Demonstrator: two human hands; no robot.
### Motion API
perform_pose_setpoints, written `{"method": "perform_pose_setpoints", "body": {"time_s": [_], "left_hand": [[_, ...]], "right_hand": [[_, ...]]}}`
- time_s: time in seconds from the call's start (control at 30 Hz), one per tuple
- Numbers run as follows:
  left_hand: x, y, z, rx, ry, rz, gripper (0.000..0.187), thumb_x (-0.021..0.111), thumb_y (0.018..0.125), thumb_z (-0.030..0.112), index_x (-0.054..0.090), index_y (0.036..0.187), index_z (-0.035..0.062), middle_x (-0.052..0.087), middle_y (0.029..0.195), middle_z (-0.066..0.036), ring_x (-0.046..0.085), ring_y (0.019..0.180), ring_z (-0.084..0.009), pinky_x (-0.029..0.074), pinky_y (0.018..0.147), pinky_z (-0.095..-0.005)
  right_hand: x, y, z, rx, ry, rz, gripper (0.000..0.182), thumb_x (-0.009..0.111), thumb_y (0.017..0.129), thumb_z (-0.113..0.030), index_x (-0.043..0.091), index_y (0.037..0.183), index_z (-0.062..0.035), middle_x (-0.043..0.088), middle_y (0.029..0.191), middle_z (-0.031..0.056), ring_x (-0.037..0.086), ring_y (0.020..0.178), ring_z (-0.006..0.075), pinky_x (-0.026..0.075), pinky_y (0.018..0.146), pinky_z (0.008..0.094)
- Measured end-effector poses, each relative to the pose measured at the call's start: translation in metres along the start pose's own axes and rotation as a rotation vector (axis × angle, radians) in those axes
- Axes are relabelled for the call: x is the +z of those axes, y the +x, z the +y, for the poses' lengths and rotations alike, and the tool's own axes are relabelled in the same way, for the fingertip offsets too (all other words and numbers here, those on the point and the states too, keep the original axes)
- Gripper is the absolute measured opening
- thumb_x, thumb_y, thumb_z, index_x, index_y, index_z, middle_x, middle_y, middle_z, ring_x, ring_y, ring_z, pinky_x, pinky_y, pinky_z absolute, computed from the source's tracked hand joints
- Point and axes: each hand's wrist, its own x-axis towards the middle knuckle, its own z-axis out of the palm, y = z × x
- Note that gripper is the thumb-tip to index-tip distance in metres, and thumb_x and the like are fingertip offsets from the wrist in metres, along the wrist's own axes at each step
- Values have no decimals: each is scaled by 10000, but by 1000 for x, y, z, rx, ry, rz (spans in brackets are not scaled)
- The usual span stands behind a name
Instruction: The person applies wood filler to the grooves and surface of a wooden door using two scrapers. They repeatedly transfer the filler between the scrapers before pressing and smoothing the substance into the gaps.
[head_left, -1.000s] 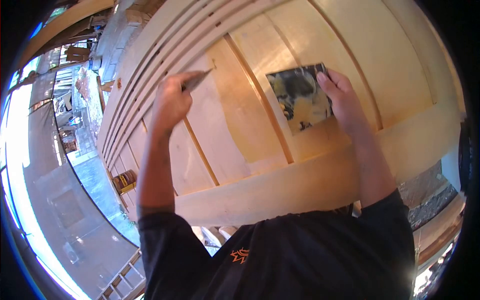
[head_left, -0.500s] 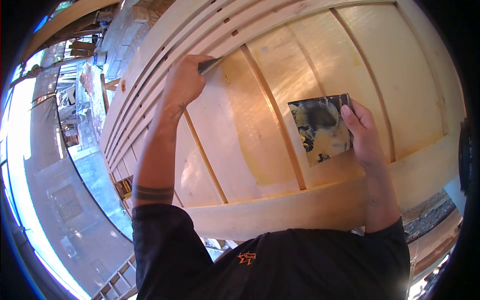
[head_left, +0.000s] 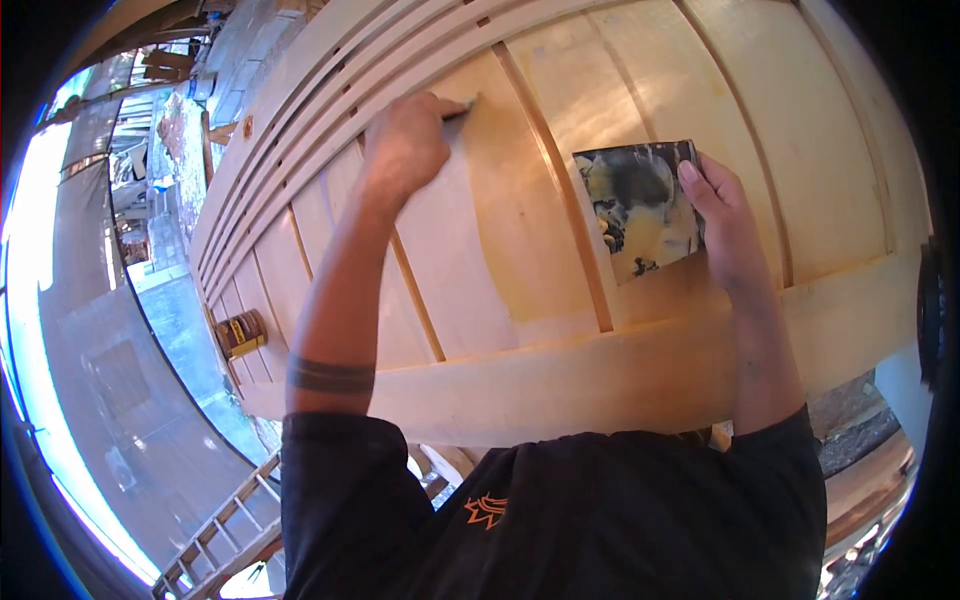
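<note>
My left hand is closed around a dark putty knife, most of which the fingers hide. The tip lies at the upper end of a pale wooden panel, close under the slatted rail. A yellowish film with an uneven left edge covers part of that panel. On the other side, my right hand grips a square dark board by its right edge, thumb on top. Yellowish, smeared paste coats the board's face. It is held above the panels, tilted toward me.
Several slats run along the far edge of the wooden piece. A brown can with a yellow label rests on its left end. A ladder is at lower left, beside a grey sheet.
My left hand has moved to the right with the putty knife, which is now turned and less visible. The board appears higher in view, and more of the can shows.
</note>
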Motion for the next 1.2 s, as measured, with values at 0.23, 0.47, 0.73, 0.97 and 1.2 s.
{"method": "perform_pose_setpoints", "body": {"time_s": [0.23, 0.47, 0.73, 0.97, 1.2], "left_hand": [[27, -119, 61, 30, -81, 93, 439, 506, 713, -106, 698, 1069, 65, 668, 1021, -142, 627, 938, -343, 497, 834, -412], [50, -218, 121, -9, -58, 60, 496, 548, 687, -106, 662, 1137, 68, 644, 1119, -129, 604, 1026, -341, 506, 871, -408], [-25, -157, 57, -113, -194, -15, 503, 450, 723, -154, 661, 1125, 62, 659, 1112, -166, 623, 1067, -303, 484, 938, -386], [-40, -2, -52, -96, -94, 22, 544, 460, 670, -77, 676, 1137, 97, 668, 972, -231, 637, 950, -364, 488, 864, -406], [-30, 19, -71, -34, -30, 3, 551, 460, 653, -93, 678, 1126, 88, 665, 934, -241, 636, 913, -389, 487, 830, -418]], "right_hand": [[-9, -7, 7, 66, 52, -60, 306, 479, 999, -239, 609, 1091, 22, 607, 957, -17, 501, 902, 42, 393, 843, 199], [2, -12, 0, 72, 103, 40, 302, 487, 993, -241, 609, 1092, 17, 624, 952, -6, 527, 871, 48, 419, 809, 205], [-3, -8, 1, 71, 52, -49, 289, 475, 998, -230, 601, 1076, 18, 608, 923, -17, 511, 859, 46, 412, 803, 208], [-1, -5, -4, 21, -58, 21, 276, 467, 1001, -210, 597, 1083, 19, 599, 927, -17, 501, 873, 50, 407, 823, 217], [-3, -5, -1, 87, 4, 71, 292, 466, 1003, -203, 589, 1129, 29, 613, 974, -4, 503, 905, 55, 400, 846, 218]]}}
